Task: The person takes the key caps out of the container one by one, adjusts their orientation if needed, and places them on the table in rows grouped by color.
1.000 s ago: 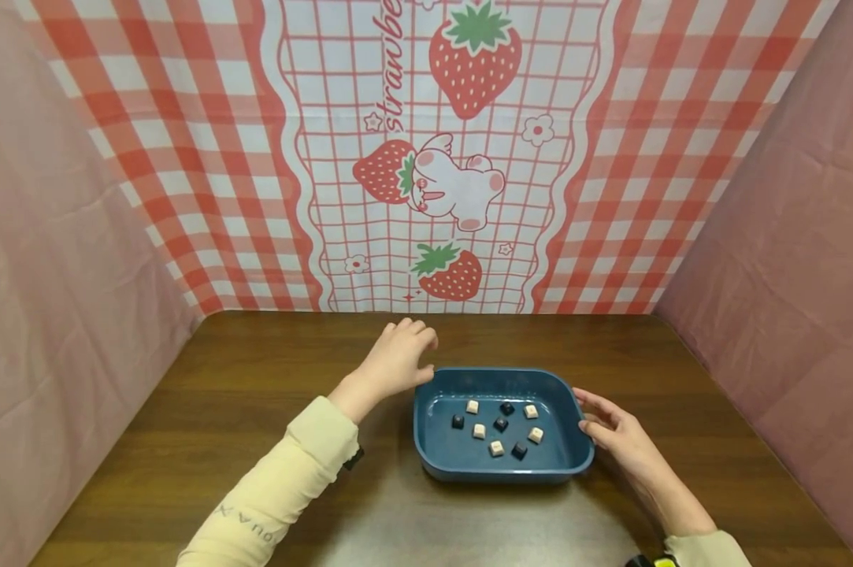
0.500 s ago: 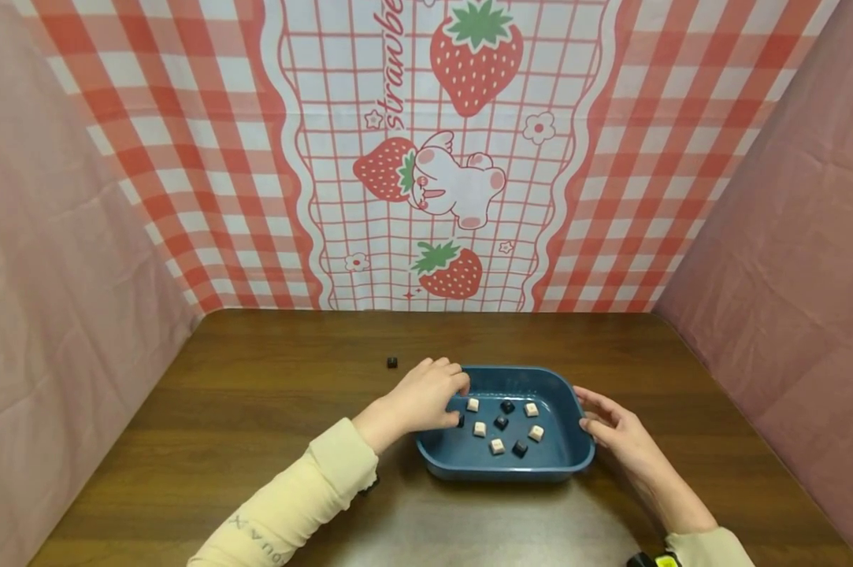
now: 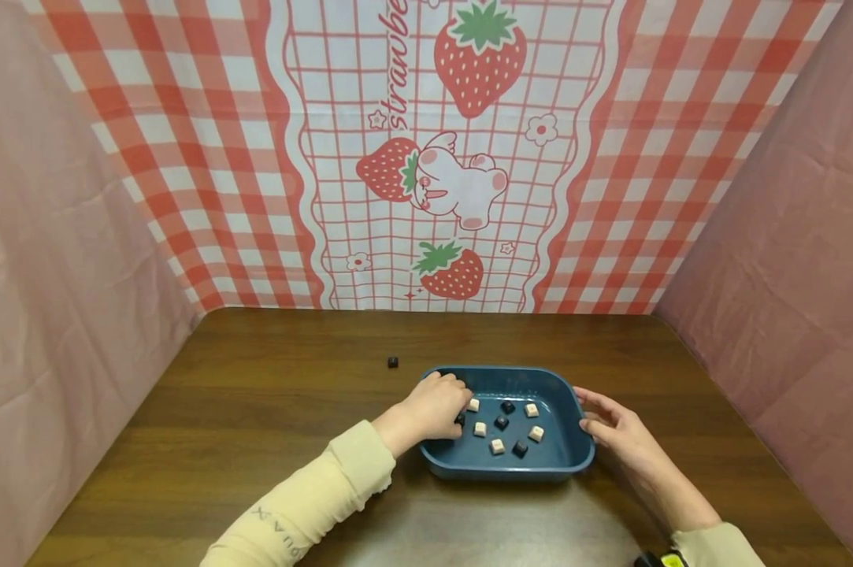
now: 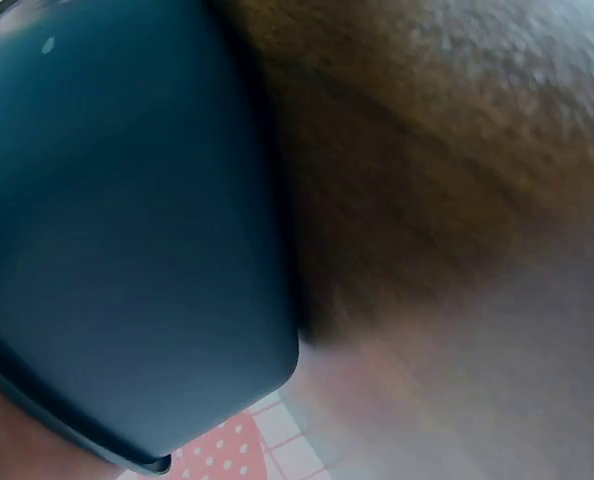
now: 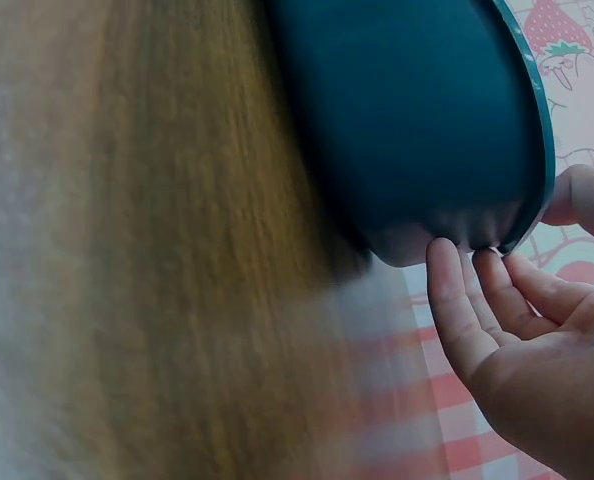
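A dark blue rectangular tray (image 3: 504, 475) stands on the table with several black and cream keycaps on its floor. My left hand (image 3: 429, 409) reaches over the tray's left rim, its thumb and fingers closing around a black keycap (image 3: 460, 420). Right by those fingertips lies a cream keycap (image 3: 473, 405). At the tray's right end, my right hand (image 3: 628, 441) grips the rim, thumb on top and the other fingers against the outer wall. The right wrist view shows those fingers (image 5: 445, 275) touching the tray wall (image 5: 427, 130). The left wrist view shows mostly the tray's outer side (image 4: 137, 250).
One black keycap (image 3: 393, 362) lies on the wooden table (image 3: 270, 378), behind and left of the tray. A red-and-white strawberry cloth (image 3: 469, 197) hangs at the back, with pink cloth (image 3: 57, 276) along both sides.
My left hand has moved right and down from beside the tray's far left corner into the tray, uncovering the black keycap on the table. The right hand has kept its grip on the rim.
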`<action>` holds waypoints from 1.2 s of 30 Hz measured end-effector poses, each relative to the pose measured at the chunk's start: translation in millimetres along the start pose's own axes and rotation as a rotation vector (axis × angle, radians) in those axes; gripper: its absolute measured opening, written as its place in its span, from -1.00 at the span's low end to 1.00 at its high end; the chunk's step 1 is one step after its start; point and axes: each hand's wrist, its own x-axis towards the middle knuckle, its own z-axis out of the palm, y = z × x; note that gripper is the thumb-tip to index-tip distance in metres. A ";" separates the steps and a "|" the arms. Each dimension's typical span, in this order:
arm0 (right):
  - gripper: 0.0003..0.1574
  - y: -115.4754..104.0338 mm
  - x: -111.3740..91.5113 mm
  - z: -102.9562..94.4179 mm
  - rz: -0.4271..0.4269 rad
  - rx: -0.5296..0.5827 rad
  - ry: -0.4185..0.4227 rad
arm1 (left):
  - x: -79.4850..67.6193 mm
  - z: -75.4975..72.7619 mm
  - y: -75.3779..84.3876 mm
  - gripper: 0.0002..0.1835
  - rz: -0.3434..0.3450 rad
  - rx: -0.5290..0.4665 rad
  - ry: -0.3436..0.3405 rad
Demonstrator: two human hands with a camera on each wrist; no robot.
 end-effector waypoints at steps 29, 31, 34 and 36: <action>-0.23 -10.0 15.8 -4.7 0.058 0.018 -0.125 | -22.2 -30.8 -20.9 -0.82 -0.040 -0.063 0.220; -0.22 -9.9 14.5 -4.8 0.074 0.014 -0.125 | -25.2 -34.5 -24.6 -0.82 -0.043 -0.065 0.233; -0.23 -8.7 13.4 -5.0 0.082 0.001 -0.123 | -28.8 -38.8 -32.2 -0.82 -0.052 -0.063 0.263; -0.24 -8.2 12.9 -5.2 0.082 -0.001 -0.118 | -31.1 -40.8 -38.7 -0.82 -0.057 -0.068 0.290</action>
